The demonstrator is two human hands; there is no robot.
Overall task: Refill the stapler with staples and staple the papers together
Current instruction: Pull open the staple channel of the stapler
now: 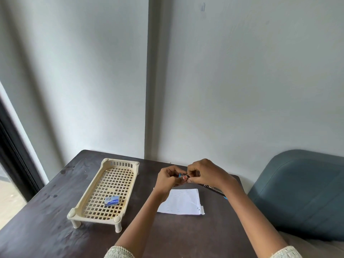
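Observation:
My left hand (167, 178) and my right hand (204, 174) meet above the far middle of the table. Both pinch a small blue and black stapler (183, 176), which the fingers mostly hide. I cannot tell whether it is open or closed. A folded stack of white papers (181, 202) lies flat on the table just below the hands, partly under my left forearm. A small blue staple box (111, 200) rests inside the cream lattice tray (87, 194) to the left, apart from both hands.
The dark wooden table (46, 211) stands in a wall corner. A dark slim object with a blue end (214, 190) lies behind my right wrist, partly hidden. A blue-grey chair back (301, 192) stands at the right, and a dark window frame (14, 155) at the left.

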